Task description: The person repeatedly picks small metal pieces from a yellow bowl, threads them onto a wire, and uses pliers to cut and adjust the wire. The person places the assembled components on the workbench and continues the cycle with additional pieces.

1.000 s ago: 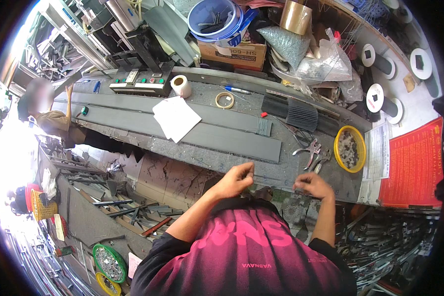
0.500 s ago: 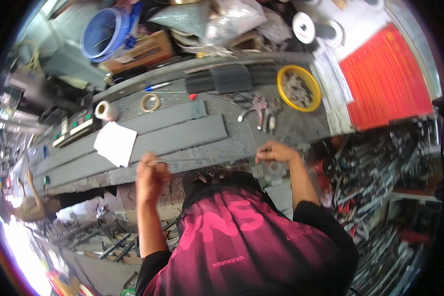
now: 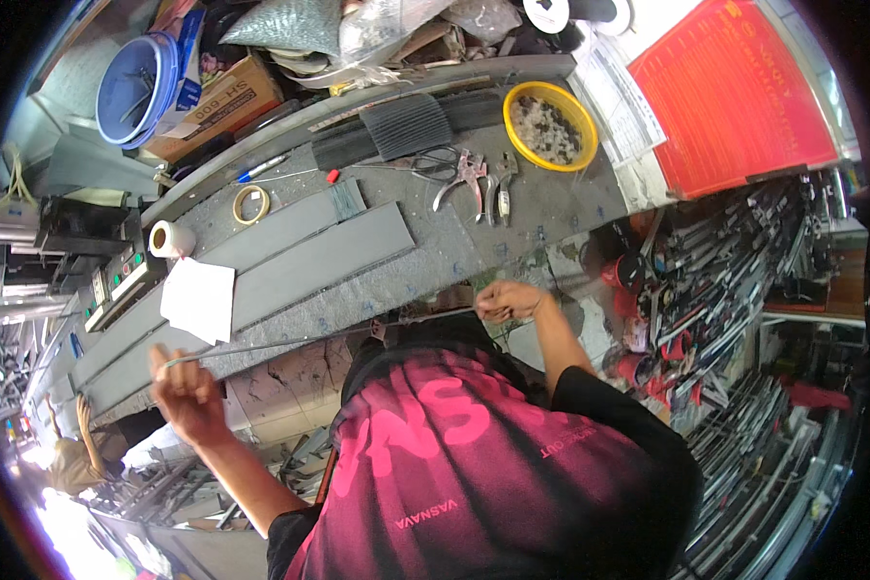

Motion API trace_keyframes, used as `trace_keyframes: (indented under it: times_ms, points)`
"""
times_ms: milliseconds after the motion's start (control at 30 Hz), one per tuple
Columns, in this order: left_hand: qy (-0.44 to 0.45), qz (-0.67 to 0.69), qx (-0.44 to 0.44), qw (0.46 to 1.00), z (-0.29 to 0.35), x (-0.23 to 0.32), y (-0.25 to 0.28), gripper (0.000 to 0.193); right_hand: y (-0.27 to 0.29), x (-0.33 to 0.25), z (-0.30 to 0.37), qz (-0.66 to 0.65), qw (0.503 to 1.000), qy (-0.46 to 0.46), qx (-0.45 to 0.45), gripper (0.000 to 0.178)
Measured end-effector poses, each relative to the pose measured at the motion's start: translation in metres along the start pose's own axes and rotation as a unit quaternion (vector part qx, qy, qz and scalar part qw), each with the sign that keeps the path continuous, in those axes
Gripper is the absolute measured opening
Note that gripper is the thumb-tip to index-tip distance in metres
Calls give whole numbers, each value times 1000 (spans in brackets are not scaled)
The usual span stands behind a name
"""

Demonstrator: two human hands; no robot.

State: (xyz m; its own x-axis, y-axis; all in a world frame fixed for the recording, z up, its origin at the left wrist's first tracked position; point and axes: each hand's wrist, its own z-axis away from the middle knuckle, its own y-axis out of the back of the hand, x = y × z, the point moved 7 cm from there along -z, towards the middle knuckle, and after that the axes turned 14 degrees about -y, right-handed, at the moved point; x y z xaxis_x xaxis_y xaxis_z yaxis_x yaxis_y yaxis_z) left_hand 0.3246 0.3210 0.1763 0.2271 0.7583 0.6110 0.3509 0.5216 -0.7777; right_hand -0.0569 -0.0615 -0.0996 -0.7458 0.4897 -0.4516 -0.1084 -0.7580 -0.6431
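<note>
A thin grey cord or strip [image 3: 309, 339] stretches between my hands along the front edge of the workbench. My right hand [image 3: 508, 302] is closed in a pinch on its right end. Out to the left, my left hand [image 3: 188, 394] is closed around the other end, its fingertips somewhat blurred. Behind the cord lie two long flat grey strips [image 3: 324, 253], side by side on the bench [image 3: 454, 266]. White paper sheets [image 3: 199, 302] rest over their left part, near my left hand. Beyond my right hand are pliers [image 3: 469, 181] and a second plier-like tool [image 3: 503, 188].
A yellow basin [image 3: 590, 145] of small pieces stands at the back right, near a red sheet [image 3: 735, 97]. A tape ring [image 3: 251, 205], a white roll [image 3: 171, 240] and a pen [image 3: 261, 169] lie on the bench. Metal profiles [image 3: 735, 280] fill racks at the right. Another person's arm [image 3: 89, 435] is at far left.
My left hand has moved out to the left, and the cord now spans a longer stretch. My right hand stays pinched. The whole view has shifted, with bench items appearing farther left and up.
</note>
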Motion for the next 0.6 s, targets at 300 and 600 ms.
trace_keyframes:
  times_ms: [300, 600]
  points:
    - [-219, -122, -30, 968, -66, 251, 68, 22, -7, -104, 119, 143, 981, 30, 124, 30]
    - [-252, -315, 98, 910, -42, 356, 154, 37, 1, -108, 139, 141, 972, 68, 176, 29]
